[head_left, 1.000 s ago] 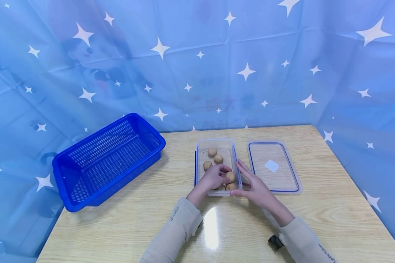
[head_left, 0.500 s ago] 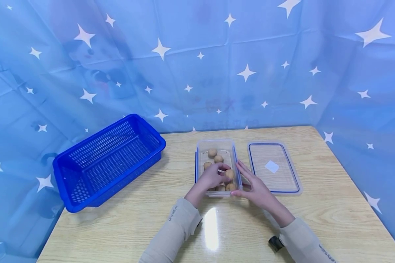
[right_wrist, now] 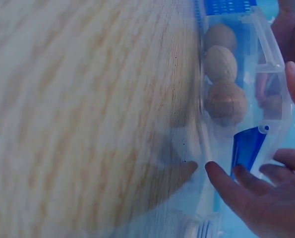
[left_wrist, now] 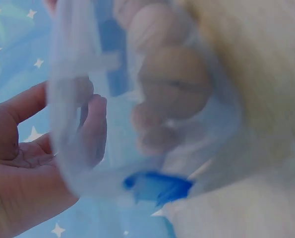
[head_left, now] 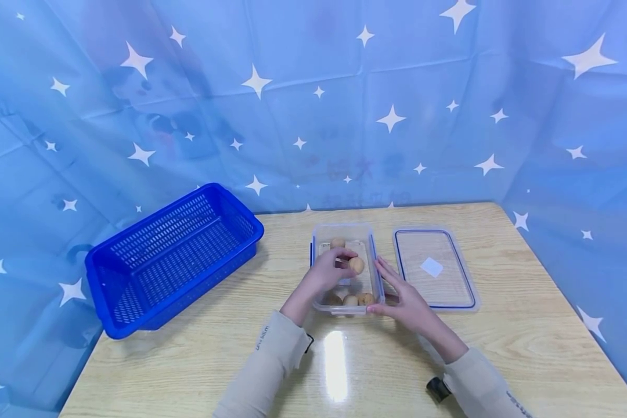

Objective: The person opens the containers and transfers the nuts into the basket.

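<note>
My left hand (head_left: 328,270) pinches a walnut (head_left: 356,266) between thumb and fingers, above the inside of the clear plastic box (head_left: 339,310). Below it, several walnuts (head_left: 366,299) lie along the box's near end, and another walnut (head_left: 337,243) sits at the far end, partly behind the hand. Other walnuts may be hidden under my left hand. My right hand (head_left: 410,302) rests against the box's right side, thumb at the near corner and fingers spread along the wall. In the right wrist view, a row of walnuts (right_wrist: 226,102) shows through the box wall.
A clear lid (head_left: 460,278) with a blue seal and white label lies right of the box. The blue perforated basket (head_left: 175,296) stands at the left of the wooden table (head_left: 188,371). A blue curtain (head_left: 303,116) with white stars hangs behind.
My left hand has lifted a walnut from the box's near right part and moved it up and leftward, away from the near end. My right hand stays at the box's side.
</note>
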Tool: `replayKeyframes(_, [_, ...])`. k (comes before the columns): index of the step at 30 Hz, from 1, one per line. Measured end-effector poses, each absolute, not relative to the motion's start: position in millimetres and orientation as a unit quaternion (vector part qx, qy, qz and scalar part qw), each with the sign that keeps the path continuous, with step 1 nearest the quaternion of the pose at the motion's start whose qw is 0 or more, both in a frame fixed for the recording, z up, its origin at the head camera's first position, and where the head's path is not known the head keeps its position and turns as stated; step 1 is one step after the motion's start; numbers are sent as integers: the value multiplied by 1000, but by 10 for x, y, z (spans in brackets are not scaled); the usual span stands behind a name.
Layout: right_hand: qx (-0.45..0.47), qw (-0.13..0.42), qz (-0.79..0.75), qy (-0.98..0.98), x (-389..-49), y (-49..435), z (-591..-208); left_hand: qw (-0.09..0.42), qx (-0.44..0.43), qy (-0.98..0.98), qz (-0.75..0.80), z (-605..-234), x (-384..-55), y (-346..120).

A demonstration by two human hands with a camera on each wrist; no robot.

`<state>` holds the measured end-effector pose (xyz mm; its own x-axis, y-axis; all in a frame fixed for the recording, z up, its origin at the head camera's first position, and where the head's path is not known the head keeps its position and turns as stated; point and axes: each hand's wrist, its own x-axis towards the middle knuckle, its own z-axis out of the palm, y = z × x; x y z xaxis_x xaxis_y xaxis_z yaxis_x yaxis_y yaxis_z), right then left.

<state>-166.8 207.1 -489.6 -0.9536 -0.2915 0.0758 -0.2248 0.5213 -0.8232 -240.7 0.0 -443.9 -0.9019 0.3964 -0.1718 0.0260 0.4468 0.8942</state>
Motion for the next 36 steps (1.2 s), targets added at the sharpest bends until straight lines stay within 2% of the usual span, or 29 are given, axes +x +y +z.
replayKeyframes(11, [-150, 31, -461, 874, -1657, 2074, -4882, 137, 130, 821, 538, -4101, -2605, -321])
replayKeyframes(21, [-151, 44, -492, 856, -1653, 2062, -4891, 50, 64, 828, 554, -3914, -2769, -878])
replayKeyframes(27, [-152, 41, -476, 865, -1651, 2063, -4896, 14, 30, 828, 560, -3916, -2853, -1267])
replayKeyframes(36, [-154, 41, -475, 866, -1652, 2066, -4886, -2, -28, 837, 546, -4016, -2910, -1688])
